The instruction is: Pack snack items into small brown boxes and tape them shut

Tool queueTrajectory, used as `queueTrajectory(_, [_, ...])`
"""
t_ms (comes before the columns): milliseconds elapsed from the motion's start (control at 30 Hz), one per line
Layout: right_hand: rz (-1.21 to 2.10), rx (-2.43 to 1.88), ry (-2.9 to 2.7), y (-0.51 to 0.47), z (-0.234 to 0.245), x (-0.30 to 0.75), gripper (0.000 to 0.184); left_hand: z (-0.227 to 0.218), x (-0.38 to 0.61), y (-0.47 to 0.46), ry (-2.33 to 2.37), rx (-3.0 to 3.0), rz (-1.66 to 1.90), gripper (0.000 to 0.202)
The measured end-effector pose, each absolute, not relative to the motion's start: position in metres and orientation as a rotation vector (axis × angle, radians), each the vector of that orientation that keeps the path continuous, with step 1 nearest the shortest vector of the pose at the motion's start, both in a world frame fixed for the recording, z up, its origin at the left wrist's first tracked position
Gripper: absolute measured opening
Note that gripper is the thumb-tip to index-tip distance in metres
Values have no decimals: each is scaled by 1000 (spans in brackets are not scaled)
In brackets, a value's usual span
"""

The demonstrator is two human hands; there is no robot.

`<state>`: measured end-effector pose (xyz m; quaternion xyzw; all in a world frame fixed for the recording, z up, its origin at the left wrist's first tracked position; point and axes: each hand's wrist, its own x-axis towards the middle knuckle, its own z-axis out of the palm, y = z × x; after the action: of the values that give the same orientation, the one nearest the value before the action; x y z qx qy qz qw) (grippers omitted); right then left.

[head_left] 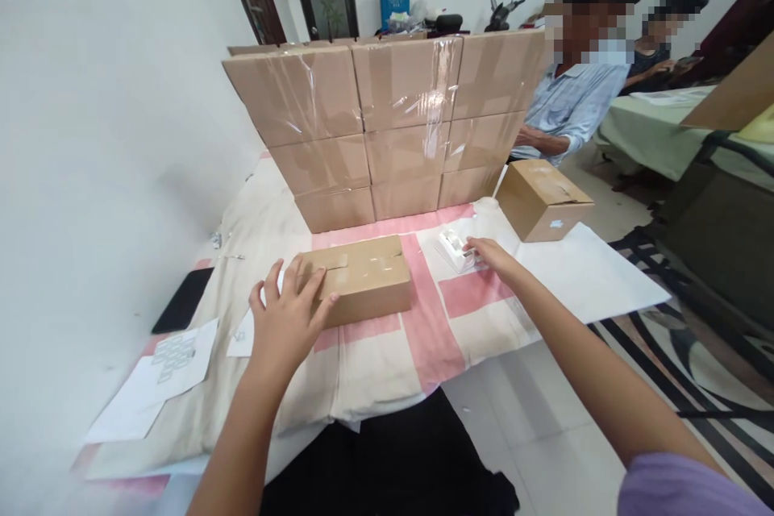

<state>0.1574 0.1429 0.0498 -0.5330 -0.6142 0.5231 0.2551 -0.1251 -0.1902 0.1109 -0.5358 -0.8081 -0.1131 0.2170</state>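
A closed cardboard box lies in front of me on the cloth-covered table, with short strips of clear tape on its top. My left hand rests on the box's left end, its fingers spread over the top edge. To the right of the box stands a white tape dispenser. The fingers of my right hand are closed at its near right end; whether they pinch a tape end is too small to tell.
Behind the box rises a wall of stacked, taped cartons. Another carton stands at the right, near a white sheet. A black phone and printed papers lie at left. A person sits beyond the cartons.
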Motion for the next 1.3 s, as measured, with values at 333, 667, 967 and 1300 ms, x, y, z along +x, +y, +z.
queueTrajectory(333, [1733, -1522, -1614, 158, 63, 162, 33, 86, 19, -137, -1628, -1537, -1100, 46])
queueTrajectory(667, [1754, -1571, -1521, 154, 70, 155, 6, 20, 40, 58, -2446, -1893, -1241, 96])
queueTrajectory(967, [1655, -1494, -1536, 150, 73, 151, 14, 20, 31, 60, -2500, -1921, -1542, 111])
queueTrajectory(1300, [1482, -1447, -1584, 117, 65, 181, 22, 19, 26, 54, -2450, -1890, -1647, 108])
